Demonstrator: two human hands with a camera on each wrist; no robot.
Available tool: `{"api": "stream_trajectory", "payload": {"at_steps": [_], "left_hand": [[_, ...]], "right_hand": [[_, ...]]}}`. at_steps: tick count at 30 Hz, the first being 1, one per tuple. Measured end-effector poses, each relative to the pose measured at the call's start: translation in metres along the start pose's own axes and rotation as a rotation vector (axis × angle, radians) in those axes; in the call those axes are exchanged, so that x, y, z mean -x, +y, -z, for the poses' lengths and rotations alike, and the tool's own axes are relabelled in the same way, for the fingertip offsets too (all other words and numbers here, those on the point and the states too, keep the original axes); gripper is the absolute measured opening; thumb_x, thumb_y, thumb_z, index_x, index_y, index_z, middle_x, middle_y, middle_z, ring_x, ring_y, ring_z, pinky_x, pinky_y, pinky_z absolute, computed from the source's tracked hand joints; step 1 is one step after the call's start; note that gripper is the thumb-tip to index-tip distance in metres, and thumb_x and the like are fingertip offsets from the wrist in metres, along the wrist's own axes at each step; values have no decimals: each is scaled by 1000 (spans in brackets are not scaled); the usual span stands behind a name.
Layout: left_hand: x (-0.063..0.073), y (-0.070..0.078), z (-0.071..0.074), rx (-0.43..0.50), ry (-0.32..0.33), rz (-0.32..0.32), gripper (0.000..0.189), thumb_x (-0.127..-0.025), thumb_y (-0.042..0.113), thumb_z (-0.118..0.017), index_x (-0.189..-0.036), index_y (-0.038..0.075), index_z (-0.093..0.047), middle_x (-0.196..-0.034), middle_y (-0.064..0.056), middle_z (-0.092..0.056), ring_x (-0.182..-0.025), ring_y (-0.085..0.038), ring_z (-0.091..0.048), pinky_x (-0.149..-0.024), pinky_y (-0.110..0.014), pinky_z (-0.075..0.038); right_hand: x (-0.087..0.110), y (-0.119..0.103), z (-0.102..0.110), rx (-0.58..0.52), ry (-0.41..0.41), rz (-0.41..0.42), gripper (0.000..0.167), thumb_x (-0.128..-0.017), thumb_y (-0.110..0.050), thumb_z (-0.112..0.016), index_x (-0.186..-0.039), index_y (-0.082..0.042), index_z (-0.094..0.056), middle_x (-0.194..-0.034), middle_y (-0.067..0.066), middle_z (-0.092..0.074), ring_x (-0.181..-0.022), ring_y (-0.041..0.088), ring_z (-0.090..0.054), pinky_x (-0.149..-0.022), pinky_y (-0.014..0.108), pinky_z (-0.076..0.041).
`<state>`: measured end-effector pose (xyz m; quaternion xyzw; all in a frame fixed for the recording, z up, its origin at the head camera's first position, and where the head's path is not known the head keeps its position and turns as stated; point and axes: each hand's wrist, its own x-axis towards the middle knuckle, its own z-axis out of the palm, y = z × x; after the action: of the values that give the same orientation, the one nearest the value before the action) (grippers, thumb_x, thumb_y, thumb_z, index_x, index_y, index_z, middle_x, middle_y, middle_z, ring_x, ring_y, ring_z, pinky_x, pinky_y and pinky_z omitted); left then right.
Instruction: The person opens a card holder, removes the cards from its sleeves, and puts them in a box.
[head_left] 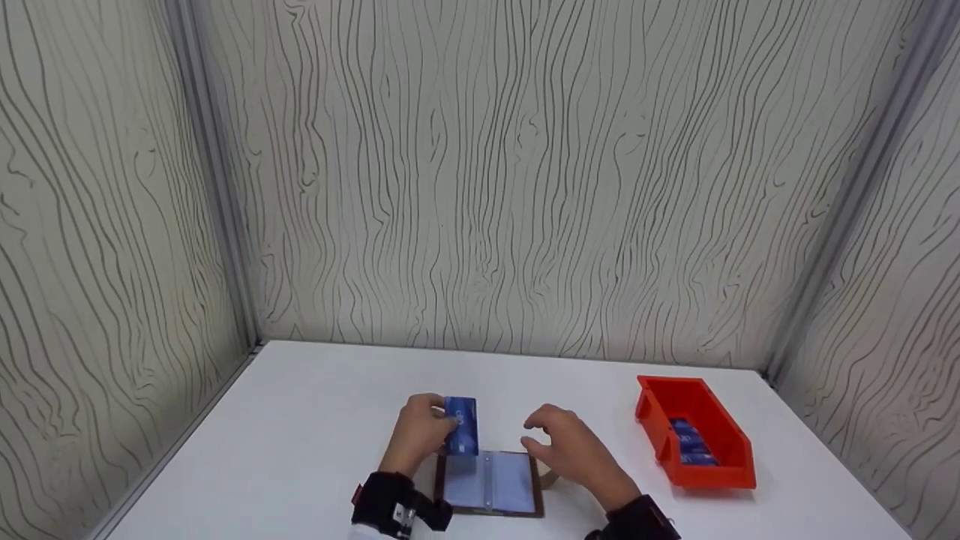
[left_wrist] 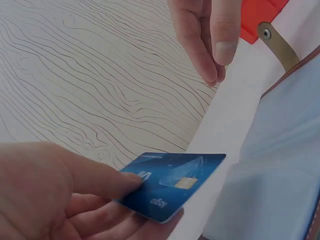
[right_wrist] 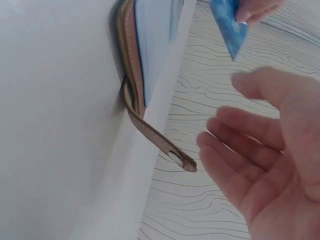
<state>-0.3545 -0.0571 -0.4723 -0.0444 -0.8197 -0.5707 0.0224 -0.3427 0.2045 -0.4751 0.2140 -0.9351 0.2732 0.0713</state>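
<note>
A blue bank card (left_wrist: 170,185) with a gold chip is pinched between the thumb and fingers of my left hand (head_left: 422,431). In the head view the card (head_left: 462,426) stands over the far left edge of an open card holder (head_left: 489,484) with brown edges and clear sleeves. My right hand (head_left: 568,446) hovers just right of the holder, thumb and fingers apart with nothing between them. Below that hand, the holder's snap strap (right_wrist: 162,142) juts out in the right wrist view.
An orange-red bin (head_left: 712,472) with several blue cards (head_left: 690,442) inside stands to the right on the white table (head_left: 315,420). Wood-grain patterned panels (head_left: 480,180) rise behind the table and on both sides.
</note>
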Motion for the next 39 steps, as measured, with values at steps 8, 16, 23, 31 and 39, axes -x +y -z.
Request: {"api": "stream_trajectory", "payload": {"at_steps": [8,16,23,31,39], "left_hand": [[-2,14,-6,134,43,-163,27,-101,4,-72,-127,-3,-72,-115,-23,-81,-99,-27,-81,-78,-38,-69],[1,27,-18,248,-68,-260,22,-102,4,-73,-123,0,-73,-113,-20,-82,-95,-26,-82,-76,-38,-69],[6,33,-25,213,-143,-291,21,-102,7,-74,-123,4,-73,-111,-16,-81,-95,-23,-80,-80,-40,-69],[6,31,-26,184,-162,-319,22,-102,6,-73,-123,3,-73,-111,-16,-80,-92,-20,-78,-76,-33,-67],[2,27,-18,224,-185,-301,19,-101,6,-74,-119,1,-71,-106,-15,-78,-90,-26,-82,-77,-33,-68]], "right_hand": [[-2,-8,1,-84,249,10,13,-102,-12,-75,-114,-8,-77,-110,10,-80,-105,27,-78,-95,46,-66],[-3,-23,3,-286,212,-13,24,-108,-19,-67,-129,-7,-65,-128,15,-74,-120,31,-75,-100,41,-64],[-1,-31,6,-397,206,-29,29,-108,-19,-67,-132,-3,-62,-132,19,-72,-116,30,-75,-93,37,-67],[0,-33,10,-456,209,-46,22,-107,-15,-68,-125,-2,-65,-120,17,-76,-106,25,-76,-88,31,-67],[4,-28,29,-415,323,-105,19,-106,-9,-68,-124,-5,-69,-118,13,-79,-109,25,-76,-96,42,-67]]}}
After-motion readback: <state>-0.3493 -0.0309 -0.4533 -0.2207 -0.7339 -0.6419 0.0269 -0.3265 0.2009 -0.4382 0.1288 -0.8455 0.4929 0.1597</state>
